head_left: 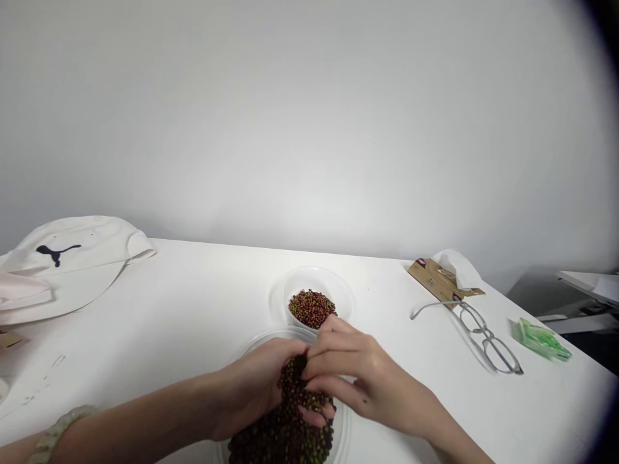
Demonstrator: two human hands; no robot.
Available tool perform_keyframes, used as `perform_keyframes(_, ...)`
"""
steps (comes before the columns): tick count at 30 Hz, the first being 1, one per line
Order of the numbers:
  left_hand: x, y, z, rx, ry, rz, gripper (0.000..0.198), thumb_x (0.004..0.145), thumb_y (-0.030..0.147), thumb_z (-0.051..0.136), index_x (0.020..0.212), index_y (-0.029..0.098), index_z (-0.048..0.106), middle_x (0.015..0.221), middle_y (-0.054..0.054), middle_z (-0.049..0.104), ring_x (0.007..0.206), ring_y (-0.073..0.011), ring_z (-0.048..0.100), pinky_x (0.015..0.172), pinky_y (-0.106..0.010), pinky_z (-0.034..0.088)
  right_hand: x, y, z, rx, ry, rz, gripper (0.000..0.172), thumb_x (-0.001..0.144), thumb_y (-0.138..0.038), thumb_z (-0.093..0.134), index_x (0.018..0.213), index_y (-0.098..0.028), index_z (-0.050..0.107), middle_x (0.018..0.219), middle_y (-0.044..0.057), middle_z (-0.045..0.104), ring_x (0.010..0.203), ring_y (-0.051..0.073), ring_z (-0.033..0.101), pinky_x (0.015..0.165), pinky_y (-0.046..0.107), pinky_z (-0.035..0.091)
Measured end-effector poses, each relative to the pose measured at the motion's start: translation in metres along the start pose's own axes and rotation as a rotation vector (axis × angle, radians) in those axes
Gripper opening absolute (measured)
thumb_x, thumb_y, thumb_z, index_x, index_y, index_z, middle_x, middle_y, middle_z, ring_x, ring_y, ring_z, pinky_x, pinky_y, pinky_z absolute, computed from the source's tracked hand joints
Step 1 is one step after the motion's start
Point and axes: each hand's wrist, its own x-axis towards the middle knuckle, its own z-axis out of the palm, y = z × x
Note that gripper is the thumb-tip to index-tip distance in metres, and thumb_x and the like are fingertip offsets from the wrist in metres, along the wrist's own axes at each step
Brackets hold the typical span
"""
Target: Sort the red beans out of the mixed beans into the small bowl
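Note:
My left hand is cupped, palm up, over a large clear plastic bowl at the bottom centre. In its palm lies a heap of small red and green beans; more of the same beans fill the bowl below. My right hand bends over that palm from the right, thumb and fingers pinched together at the heap. Whatever sits between those fingertips is too small to make out. Just behind stands a smaller white bowl with red and green beans in it.
On the white table, a white cap lies at the left. To the right are a brown cardboard packet with white tissue, eyeglasses and a green packet. A pale wall rises behind.

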Motion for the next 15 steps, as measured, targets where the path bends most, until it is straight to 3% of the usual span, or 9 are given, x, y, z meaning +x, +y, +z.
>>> perform_keyframes(2,-0.002,0.0,0.0,-0.007,0.013,-0.007,0.027,0.074,0.027,0.04,0.077,0.011,0.06,0.079,-0.008,0.06,0.077,-0.0166,0.055,0.075,-0.029,0.041,0.0,0.005,-0.002,0.035,0.202,-0.01,0.011,0.083,-0.016,0.053,0.089,-0.019,0.062,0.08,0.003,0.061,0.077,0.015,0.051,0.071,0.031,0.043)
perform_keyframes(5,-0.004,0.0,-0.001,-0.013,0.016,-0.017,0.022,0.071,0.028,0.047,0.08,0.013,0.061,0.084,-0.007,0.059,0.082,-0.0184,0.055,0.077,-0.03,0.041,0.001,0.021,-0.001,-0.074,0.478,0.108,0.015,0.082,-0.016,0.054,0.093,-0.022,0.062,0.082,0.002,0.062,0.077,0.016,0.053,0.067,0.032,0.044)
perform_keyframes(8,-0.003,-0.002,-0.004,-0.01,0.001,-0.02,0.022,0.07,0.029,0.05,0.081,0.012,0.062,0.086,-0.007,0.059,0.084,-0.0194,0.054,0.079,-0.03,0.04,0.003,0.038,0.002,-0.276,0.465,0.238,0.018,0.082,-0.018,0.053,0.096,-0.023,0.063,0.078,0.003,0.062,0.074,0.018,0.051,0.064,0.032,0.043)
perform_keyframes(11,-0.002,-0.005,-0.006,-0.013,-0.011,-0.008,0.023,0.07,0.029,0.052,0.081,0.012,0.062,0.087,-0.007,0.058,0.085,-0.0195,0.054,0.08,-0.03,0.04,0.004,0.048,0.003,-0.351,0.44,0.267,0.016,0.082,-0.021,0.053,0.094,-0.023,0.063,0.075,0.003,0.062,0.072,0.019,0.05,0.064,0.033,0.042)
perform_keyframes(15,-0.004,-0.004,-0.004,-0.012,-0.019,-0.004,0.019,0.07,0.027,0.052,0.077,0.013,0.062,0.085,-0.007,0.058,0.082,-0.0183,0.054,0.079,-0.029,0.04,0.003,0.052,-0.001,-0.373,0.572,0.296,0.018,0.083,-0.023,0.053,0.099,-0.021,0.06,0.079,0.004,0.062,0.076,0.019,0.05,0.07,0.034,0.042)
